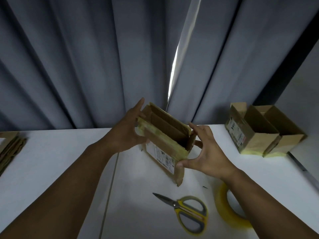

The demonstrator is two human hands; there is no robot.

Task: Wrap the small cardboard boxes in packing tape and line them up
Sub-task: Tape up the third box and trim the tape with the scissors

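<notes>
Cardboard box [164,149] held between left grip [126,133] and right grip [208,152].

Both hands hold a small cardboard box [165,137] tilted, open top up, with yellowish tape along its rim and a white label on its near face. The left hand [127,133] grips the box's left end; the right hand [205,152] pinches its right near corner. Nearer than the box, scissors [186,211] and a tape roll [221,206] lie on the white table [51,161]. To the box's right, 2 more open boxes [255,140] stand touching. Far left of it lies flattened cardboard [10,147]. Behind it hangs a grey curtain [86,57].
</notes>
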